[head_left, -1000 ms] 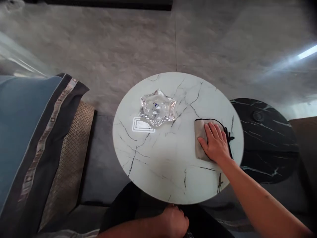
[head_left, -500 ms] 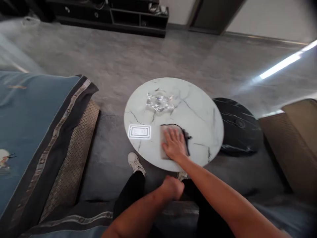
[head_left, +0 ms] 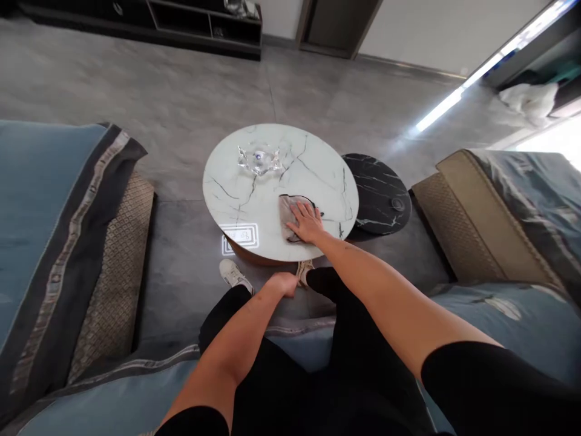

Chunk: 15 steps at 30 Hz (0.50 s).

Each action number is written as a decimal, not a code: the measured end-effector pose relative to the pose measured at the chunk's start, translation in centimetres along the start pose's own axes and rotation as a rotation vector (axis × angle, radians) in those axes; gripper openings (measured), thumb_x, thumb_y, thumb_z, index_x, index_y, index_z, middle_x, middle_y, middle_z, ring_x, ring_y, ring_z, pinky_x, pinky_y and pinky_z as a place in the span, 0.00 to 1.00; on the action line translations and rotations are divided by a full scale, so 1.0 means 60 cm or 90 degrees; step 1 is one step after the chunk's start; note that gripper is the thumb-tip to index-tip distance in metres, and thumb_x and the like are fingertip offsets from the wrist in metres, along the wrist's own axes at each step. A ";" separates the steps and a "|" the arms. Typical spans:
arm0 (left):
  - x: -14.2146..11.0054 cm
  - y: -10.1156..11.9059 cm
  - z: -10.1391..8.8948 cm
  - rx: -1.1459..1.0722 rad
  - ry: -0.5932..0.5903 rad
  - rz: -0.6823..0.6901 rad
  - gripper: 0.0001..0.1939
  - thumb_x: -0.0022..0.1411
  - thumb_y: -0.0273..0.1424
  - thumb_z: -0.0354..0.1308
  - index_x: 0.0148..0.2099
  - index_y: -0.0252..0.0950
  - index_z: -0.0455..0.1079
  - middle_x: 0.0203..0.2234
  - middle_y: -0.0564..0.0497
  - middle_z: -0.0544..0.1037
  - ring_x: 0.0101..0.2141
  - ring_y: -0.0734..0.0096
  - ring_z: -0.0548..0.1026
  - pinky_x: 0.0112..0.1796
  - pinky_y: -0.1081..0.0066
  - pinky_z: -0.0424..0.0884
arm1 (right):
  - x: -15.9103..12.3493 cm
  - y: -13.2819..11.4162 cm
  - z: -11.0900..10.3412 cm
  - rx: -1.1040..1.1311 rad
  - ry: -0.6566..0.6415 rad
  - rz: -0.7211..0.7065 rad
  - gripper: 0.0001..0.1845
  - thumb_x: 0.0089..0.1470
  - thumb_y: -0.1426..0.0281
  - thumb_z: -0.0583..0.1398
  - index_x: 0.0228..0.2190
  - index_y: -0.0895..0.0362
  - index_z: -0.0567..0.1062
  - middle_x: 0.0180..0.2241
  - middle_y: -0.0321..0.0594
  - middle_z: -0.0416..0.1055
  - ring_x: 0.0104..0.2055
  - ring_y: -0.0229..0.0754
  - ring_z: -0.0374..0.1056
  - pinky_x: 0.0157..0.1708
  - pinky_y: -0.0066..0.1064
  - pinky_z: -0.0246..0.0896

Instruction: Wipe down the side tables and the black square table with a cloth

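Observation:
My right hand [head_left: 307, 221] lies flat with fingers stretched out on a grey cloth [head_left: 287, 213], pressing it onto the round white marble table [head_left: 236, 188]. A clear glass ashtray [head_left: 259, 159] stands at the table's far side, apart from the cloth. My left hand [head_left: 284, 283] hangs below the table's near edge, by my knees, with fingers curled; whether anything is in it I cannot make out.
A lower black marble table [head_left: 379, 194] adjoins the white one on the right. Blue sofa cushions [head_left: 40, 200] lie left, another sofa [head_left: 499, 212] right. My legs in black trousers and white shoes [head_left: 233, 274] are under the table. A dark TV cabinet [head_left: 181, 24] stands far back.
The view pulled back and up, so the table looks smaller. My right hand slid the cloth from the table's right side toward the near middle. The left hand stayed low by my knees.

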<state>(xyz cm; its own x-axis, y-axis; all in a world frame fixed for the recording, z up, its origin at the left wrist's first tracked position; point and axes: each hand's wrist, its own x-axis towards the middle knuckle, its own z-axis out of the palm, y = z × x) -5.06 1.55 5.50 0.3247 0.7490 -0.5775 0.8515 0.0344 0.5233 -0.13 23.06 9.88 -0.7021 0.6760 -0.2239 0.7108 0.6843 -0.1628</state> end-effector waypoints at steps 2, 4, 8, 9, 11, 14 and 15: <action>-0.005 0.004 -0.016 0.025 -0.025 -0.031 0.25 0.63 0.30 0.74 0.62 0.36 0.83 0.56 0.32 0.88 0.58 0.39 0.87 0.57 0.51 0.85 | -0.003 0.055 -0.013 -0.037 0.019 0.051 0.47 0.77 0.46 0.52 0.84 0.55 0.54 0.88 0.47 0.37 0.90 0.63 0.31 0.86 0.68 0.27; 0.002 0.014 -0.030 0.041 -0.026 -0.027 0.24 0.66 0.29 0.70 0.63 0.35 0.82 0.57 0.31 0.88 0.58 0.39 0.87 0.57 0.50 0.85 | -0.002 0.107 -0.019 -0.056 0.061 0.110 0.45 0.77 0.49 0.51 0.83 0.61 0.57 0.88 0.51 0.38 0.89 0.63 0.32 0.86 0.65 0.28; 0.036 0.031 -0.038 0.048 -0.007 0.048 0.26 0.72 0.35 0.65 0.69 0.37 0.77 0.63 0.33 0.84 0.61 0.41 0.85 0.59 0.49 0.83 | 0.014 0.135 -0.006 -0.006 0.115 0.242 0.47 0.79 0.48 0.45 0.84 0.64 0.51 0.88 0.55 0.38 0.89 0.65 0.33 0.85 0.65 0.33; 0.045 0.032 -0.036 0.050 -0.001 0.065 0.26 0.72 0.36 0.65 0.69 0.37 0.77 0.63 0.33 0.84 0.61 0.41 0.85 0.60 0.49 0.83 | 0.022 0.118 -0.001 0.007 0.110 0.245 0.48 0.79 0.47 0.45 0.85 0.63 0.50 0.88 0.55 0.37 0.89 0.67 0.32 0.85 0.66 0.34; 0.060 0.029 -0.031 0.055 0.017 0.083 0.26 0.71 0.36 0.65 0.67 0.36 0.77 0.61 0.32 0.85 0.59 0.40 0.86 0.59 0.48 0.83 | 0.047 0.056 0.009 0.019 0.084 0.172 0.49 0.78 0.45 0.48 0.85 0.62 0.49 0.88 0.53 0.36 0.89 0.68 0.30 0.85 0.67 0.32; 0.079 0.018 -0.030 0.036 0.025 0.089 0.25 0.68 0.34 0.67 0.65 0.34 0.79 0.57 0.32 0.87 0.56 0.39 0.87 0.56 0.48 0.85 | 0.091 -0.071 0.020 0.037 0.050 -0.045 0.52 0.76 0.41 0.52 0.85 0.58 0.52 0.88 0.48 0.38 0.90 0.65 0.29 0.86 0.64 0.28; 0.085 0.015 -0.032 0.025 0.023 0.096 0.26 0.67 0.33 0.68 0.65 0.35 0.79 0.57 0.33 0.87 0.55 0.40 0.87 0.56 0.49 0.85 | 0.104 -0.109 0.022 0.045 0.047 -0.098 0.52 0.76 0.40 0.53 0.85 0.57 0.52 0.88 0.46 0.39 0.90 0.64 0.29 0.86 0.64 0.27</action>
<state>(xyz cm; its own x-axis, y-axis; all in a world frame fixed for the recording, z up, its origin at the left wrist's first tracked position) -3.44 6.66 4.25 0.4355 0.7672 -0.4710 0.8096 -0.1050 0.5775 -9.13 22.43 8.27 -0.8023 0.5847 -0.1202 0.5939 0.7621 -0.2578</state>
